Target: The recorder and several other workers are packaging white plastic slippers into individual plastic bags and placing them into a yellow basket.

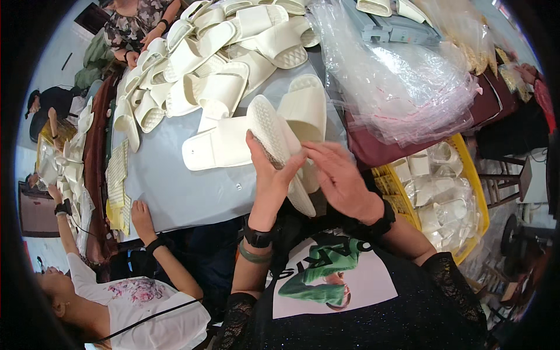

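Note:
Just above the near edge of the table, my left hand [268, 184] is closed around a cream slipper [269, 123]. The slipper is tilted on its side, its textured face toward the left. My right hand [345, 181] is at the slipper's right side, fingers stretched out and slightly blurred, their tips touching or very near it close to my left thumb. Behind it lies another cream slipper [309, 111], partly covered. A further slipper [219, 146] rests on the table to the left of the held one.
A heap of cream slippers [204, 87] covers the far table [169, 192]. Clear plastic bags [402, 87] lie at the right, above a yellow crate [475, 204] of bagged slippers. Striped yellow sheets [116, 186] hang by the left edge. One co-worker's hand [142, 219] rests at the left; another person stands beyond the heap.

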Tool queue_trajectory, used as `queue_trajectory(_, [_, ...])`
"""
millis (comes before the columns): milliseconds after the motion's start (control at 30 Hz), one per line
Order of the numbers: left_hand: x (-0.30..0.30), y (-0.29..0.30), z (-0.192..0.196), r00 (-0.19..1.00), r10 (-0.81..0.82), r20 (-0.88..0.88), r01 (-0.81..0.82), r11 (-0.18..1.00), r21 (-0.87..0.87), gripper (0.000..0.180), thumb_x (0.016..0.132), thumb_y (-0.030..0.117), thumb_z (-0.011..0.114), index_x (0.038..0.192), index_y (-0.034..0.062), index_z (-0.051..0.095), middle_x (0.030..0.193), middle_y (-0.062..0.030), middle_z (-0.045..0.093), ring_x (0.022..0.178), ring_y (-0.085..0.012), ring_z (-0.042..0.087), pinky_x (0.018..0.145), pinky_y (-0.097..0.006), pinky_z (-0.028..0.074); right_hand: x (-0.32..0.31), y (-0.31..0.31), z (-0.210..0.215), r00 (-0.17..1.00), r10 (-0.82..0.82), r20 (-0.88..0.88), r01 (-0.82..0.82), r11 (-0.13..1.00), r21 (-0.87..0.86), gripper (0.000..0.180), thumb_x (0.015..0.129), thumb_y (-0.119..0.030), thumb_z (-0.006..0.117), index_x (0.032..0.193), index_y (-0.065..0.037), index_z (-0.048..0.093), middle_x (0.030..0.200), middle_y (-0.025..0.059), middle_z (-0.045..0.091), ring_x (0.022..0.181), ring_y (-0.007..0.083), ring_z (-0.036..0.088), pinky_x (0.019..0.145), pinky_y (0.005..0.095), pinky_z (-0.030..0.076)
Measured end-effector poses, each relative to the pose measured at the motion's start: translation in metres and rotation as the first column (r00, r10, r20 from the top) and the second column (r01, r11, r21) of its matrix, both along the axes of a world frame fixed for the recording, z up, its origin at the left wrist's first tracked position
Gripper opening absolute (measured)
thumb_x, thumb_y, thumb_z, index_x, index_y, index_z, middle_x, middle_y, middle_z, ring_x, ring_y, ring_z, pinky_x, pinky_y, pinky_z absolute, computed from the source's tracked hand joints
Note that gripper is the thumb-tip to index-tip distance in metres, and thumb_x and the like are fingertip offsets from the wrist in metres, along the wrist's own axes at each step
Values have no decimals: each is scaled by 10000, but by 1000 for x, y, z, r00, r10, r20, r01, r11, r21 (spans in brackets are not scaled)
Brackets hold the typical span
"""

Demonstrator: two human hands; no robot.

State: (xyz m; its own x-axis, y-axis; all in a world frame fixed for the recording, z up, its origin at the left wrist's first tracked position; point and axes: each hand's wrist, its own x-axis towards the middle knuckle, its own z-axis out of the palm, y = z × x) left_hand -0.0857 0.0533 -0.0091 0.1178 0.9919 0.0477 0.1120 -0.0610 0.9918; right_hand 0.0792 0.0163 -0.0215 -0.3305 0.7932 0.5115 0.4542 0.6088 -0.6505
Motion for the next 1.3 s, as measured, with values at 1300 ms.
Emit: queue_trajectory(1300, [-9,16,27,240,-6,971,462,880,-109,816,808,576,483,1438,89,303,1352,-271,413,1100,-454,494,719,-444,492,31,-14,6,953,-303,17,292,899,-325,311,899,-173,514,1173,-42,449,801,237,618,723,438,607,647,510,476])
